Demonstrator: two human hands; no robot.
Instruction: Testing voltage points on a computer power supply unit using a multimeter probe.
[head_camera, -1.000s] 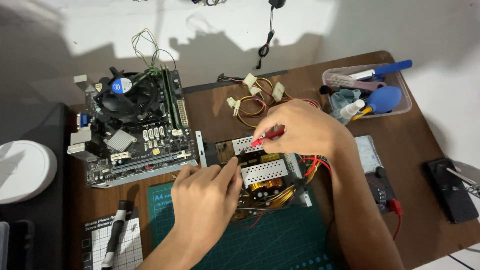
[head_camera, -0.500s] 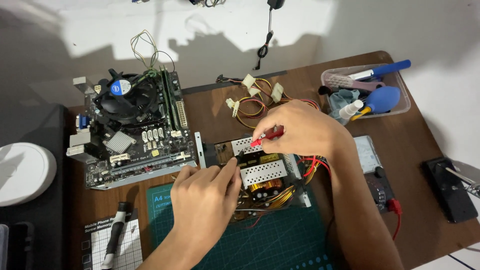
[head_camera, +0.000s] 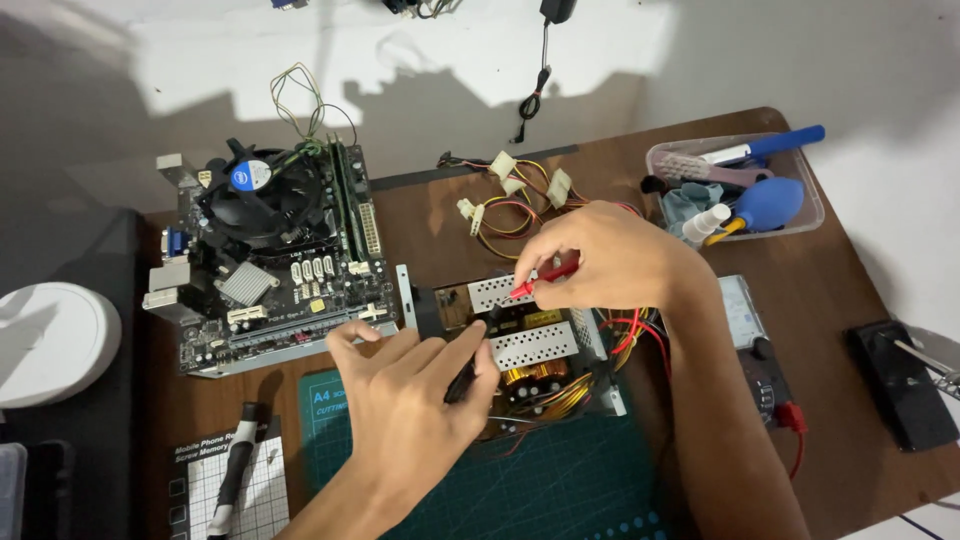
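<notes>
Probing in progress: right hand pinches red probe, left hand grips black probe, both tips on open power supply board. Next likely needs steady tips, w/ no slip onto nearby parts.

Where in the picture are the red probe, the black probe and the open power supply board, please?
red probe (head_camera: 545, 277): head view, on its red shaft below the right hand's fingers.
black probe (head_camera: 462, 378): head view, on its black body in the left hand.
power supply board (head_camera: 530, 345): head view, on its perforated heat sink.

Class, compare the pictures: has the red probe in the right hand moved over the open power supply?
No. The red probe sits at the same spot by the power supply's upper perforated plate.
</notes>
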